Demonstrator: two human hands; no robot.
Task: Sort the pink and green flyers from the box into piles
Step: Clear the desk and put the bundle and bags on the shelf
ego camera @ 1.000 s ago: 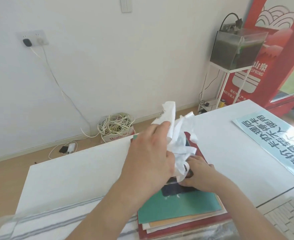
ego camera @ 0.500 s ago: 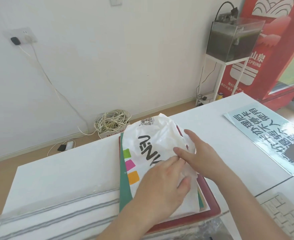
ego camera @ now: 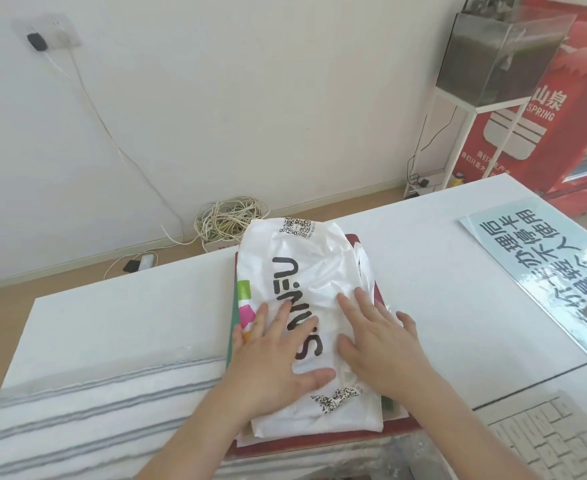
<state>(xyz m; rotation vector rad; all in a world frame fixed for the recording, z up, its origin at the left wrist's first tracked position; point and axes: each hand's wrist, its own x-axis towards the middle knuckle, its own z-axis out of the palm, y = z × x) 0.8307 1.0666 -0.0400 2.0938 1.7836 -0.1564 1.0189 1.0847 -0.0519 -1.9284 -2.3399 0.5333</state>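
Where the plastic bag [ego camera: 306, 271] lay: in the middle of the white worktop [ego camera: 129, 323], spread flat over the red box [ego camera: 337, 441] and covering nearly all of it; white, crinkled, with black lettering, a QR code at its 12 o'clock end and green, pink and orange squares along its 9 o'clock edge.
Left hand [ego camera: 271, 355]: grip apart, fingers straight and spread, palm down on the bag's 7 o'clock part, pressing it flat.
Right hand [ego camera: 382, 348]: grip apart as well, fingers straight, palm down on the bag's 4 o'clock part, just beside the left hand; it held nothing.
Green flyers [ego camera: 231, 341]: inside the box under the bag; only a thin green edge showed at the bag's 9 o'clock side.
Pink flyers: hidden under the bag; I could not tell where they lay.
Red box: its rim showed at 6 o'clock and at 1 o'clock of the bag.
Striped cloth [ego camera: 94, 410]: on the worktop at 8 o'clock of the box, touching it.
Blue sign [ego camera: 544, 271]: flat on the worktop at 3 o'clock, well apart from the box.
Keyboard [ego camera: 555, 438]: at 4 o'clock, near the right forearm.
Cable coil [ego camera: 229, 216]: on the floor at 12 o'clock, beyond the worktop.
Fish tank [ego camera: 493, 53]: on a white stand at 1 o'clock, against the wall.
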